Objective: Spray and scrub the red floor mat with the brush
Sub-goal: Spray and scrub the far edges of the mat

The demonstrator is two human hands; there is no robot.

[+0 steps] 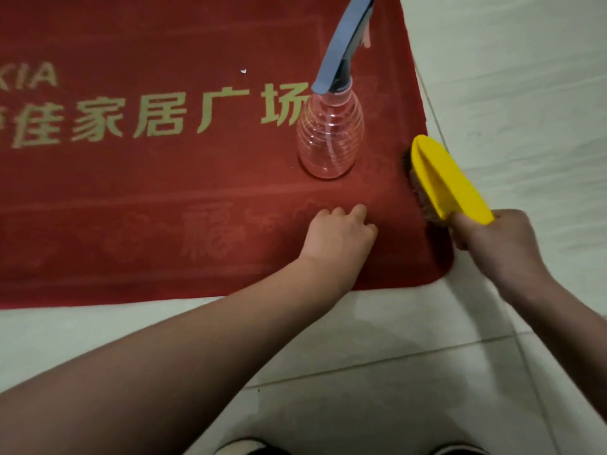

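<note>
Two hands are shown at the near right corner of the red floor mat (164,198). The near end of the yellow brush (450,185) is clasped in the curled fingers of the right hand (492,238). From that grip the brush's long axis is directed away from the person and slightly leftward, roughly along the mat's right edge. Its brown bristles (427,210) are laid against that edge, where the mat meets the tiled floor (394,356). The left hand (338,234) is rested on the mat with its fingers curled under, and nothing is seen to be held in it; it is placed to the left of the brush, inside the mat. Beyond it, farther from the person, the clear spray bottle (330,139) is stood upright on the mat. The bottle is therefore judged nearer to the left hand. The greater expanse of mat is found leftward of the brush, so a stroke drawn inward, across the brush's long axis, is judged to be called for.
</note>
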